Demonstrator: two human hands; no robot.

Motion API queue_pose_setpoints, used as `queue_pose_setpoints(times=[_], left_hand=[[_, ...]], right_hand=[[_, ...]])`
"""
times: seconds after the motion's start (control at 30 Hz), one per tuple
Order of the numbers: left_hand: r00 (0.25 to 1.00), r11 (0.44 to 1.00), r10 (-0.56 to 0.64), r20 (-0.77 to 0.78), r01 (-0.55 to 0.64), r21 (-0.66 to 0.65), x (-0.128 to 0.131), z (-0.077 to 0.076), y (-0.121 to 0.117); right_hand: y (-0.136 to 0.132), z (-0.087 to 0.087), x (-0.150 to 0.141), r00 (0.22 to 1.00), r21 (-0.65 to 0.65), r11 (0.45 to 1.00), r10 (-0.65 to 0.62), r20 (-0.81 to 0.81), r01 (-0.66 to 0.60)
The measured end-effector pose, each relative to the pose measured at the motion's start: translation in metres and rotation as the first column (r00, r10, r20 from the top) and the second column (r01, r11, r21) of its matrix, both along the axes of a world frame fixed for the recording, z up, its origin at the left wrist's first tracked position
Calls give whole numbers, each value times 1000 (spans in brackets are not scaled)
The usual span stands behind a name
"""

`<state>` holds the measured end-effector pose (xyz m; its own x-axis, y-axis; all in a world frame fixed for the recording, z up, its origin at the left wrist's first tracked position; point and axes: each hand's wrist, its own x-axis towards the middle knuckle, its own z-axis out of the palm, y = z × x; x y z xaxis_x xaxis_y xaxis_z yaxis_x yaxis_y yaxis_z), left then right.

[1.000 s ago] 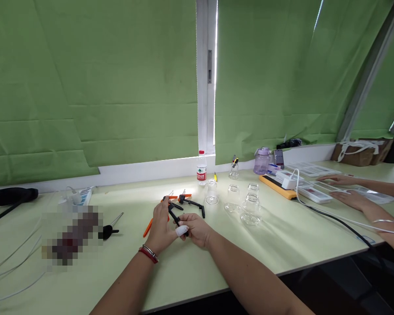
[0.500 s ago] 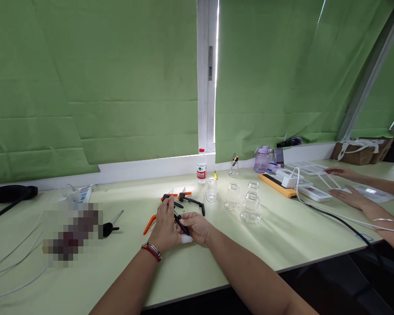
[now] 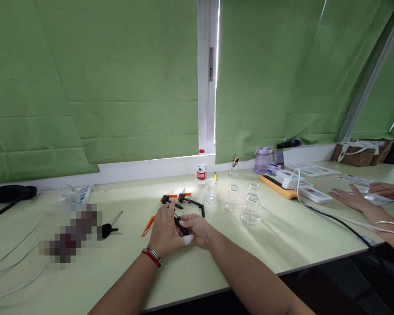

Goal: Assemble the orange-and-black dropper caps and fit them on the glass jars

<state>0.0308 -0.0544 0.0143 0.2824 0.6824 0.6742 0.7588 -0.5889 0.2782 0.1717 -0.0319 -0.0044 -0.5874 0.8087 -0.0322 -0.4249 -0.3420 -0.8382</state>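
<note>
Both of my hands work close together over the table. My left hand (image 3: pixel 167 232) is closed around the far side of a black clamp-like piece (image 3: pixel 182 226) with a thin metal rod, its thumb wrapped in white. From the right, my right hand (image 3: pixel 197 228) pinches the same piece between thumb and fingers. Part of the piece is hidden behind my left fingers. An orange handle (image 3: pixel 148 224) shows just left of my left hand; I cannot tell whether it belongs to the held piece. Beyond my fingers lie two similar pieces, a black-and-orange one (image 3: pixel 170 200) and another with a bent black arm (image 3: pixel 193 202).
Upturned clear glasses (image 3: pixel 250 210) stand to the right, near a water bottle (image 3: pixel 201 168). A black piece with a metal rod (image 3: pixel 109 230) lies left, beside a blurred patch. An orange power strip (image 3: pixel 277 187) and another person's hands (image 3: pixel 350 199) are farther right.
My hands stay almost in place on the black piece, the left thumb shifting slightly. At the far right, the other person's hands have drawn nearer together and a white frame now lies flat.
</note>
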Motion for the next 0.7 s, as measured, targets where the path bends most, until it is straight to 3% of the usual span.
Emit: queue_pose_setpoints(times=[0.27, 0.47, 0.53, 0.6, 0.67, 0.7], left_hand=[[1000, 997, 4, 24, -2, -74, 0, 1, -2], [968, 966, 33, 250, 33, -257, -2, 6, -7], [940, 944, 48, 337, 67, -324, -5, 9, -7], [888, 907, 46, 457, 154, -392, -8, 12, -6], [796, 829, 58, 603, 298, -474, -10, 16, -5], [735, 771, 76, 674, 385, -507, -12, 18, -5]], right_hand=[[-3, 0, 1, 999, 45, 998, 34, 1, -34], [-3, 3, 6, 998, 120, 991, 60, 27, -62], [5, 1, 8, 996, 160, 985, -68, 59, 58], [16, -3, 12, 942, 221, 932, -316, 114, 286], [27, -8, 18, 796, 308, 819, -559, 233, 485], [31, -11, 20, 718, 371, 774, -624, 308, 513]])
